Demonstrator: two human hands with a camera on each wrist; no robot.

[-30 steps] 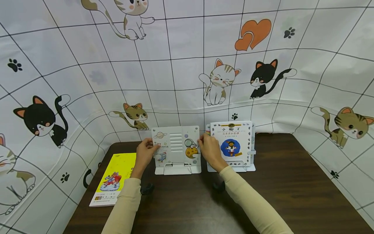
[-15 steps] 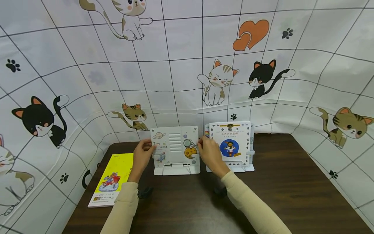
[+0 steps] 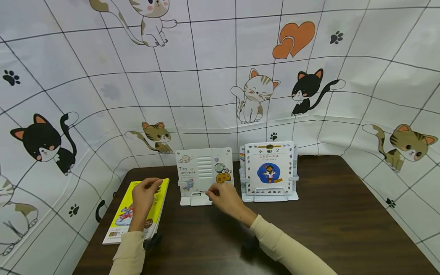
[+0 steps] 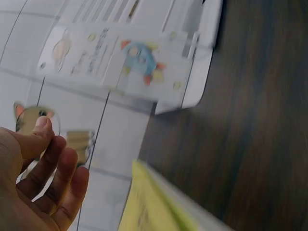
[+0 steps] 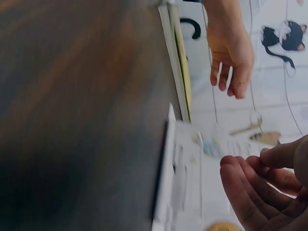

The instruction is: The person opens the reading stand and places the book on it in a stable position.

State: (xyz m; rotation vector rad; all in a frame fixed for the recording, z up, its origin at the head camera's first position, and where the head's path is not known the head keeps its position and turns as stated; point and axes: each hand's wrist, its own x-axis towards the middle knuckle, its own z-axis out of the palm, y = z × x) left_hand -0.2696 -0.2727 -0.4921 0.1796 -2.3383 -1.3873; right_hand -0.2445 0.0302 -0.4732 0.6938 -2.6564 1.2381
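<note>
A white book stand [image 3: 204, 164] printed "Tiny universe" stands upright at the back middle of the table, with no book on it. In front of its lower right part is my right hand [image 3: 227, 200], fingers loosely bent and holding nothing. My left hand [image 3: 142, 200] hovers over a yellow-covered book [image 3: 160, 193] lying at the left. Thumb and fingers of that hand are apart from one another in the left wrist view, with nothing between them. To the right, a second white stand [image 3: 269, 198] holds a white book [image 3: 254, 172] with a round blue picture.
Dark brown wood table [image 3: 326, 221] reaches toward me and to the right. Behind it hangs a white grid-patterned cloth [image 3: 213, 91] with cartoon cats. A black curved object [image 3: 100, 211] sits by the table's left edge.
Both hands have let go of the empty stand's sides. My left hand has moved left, over the yellow book; my right hand has come down and left, before the stand.
</note>
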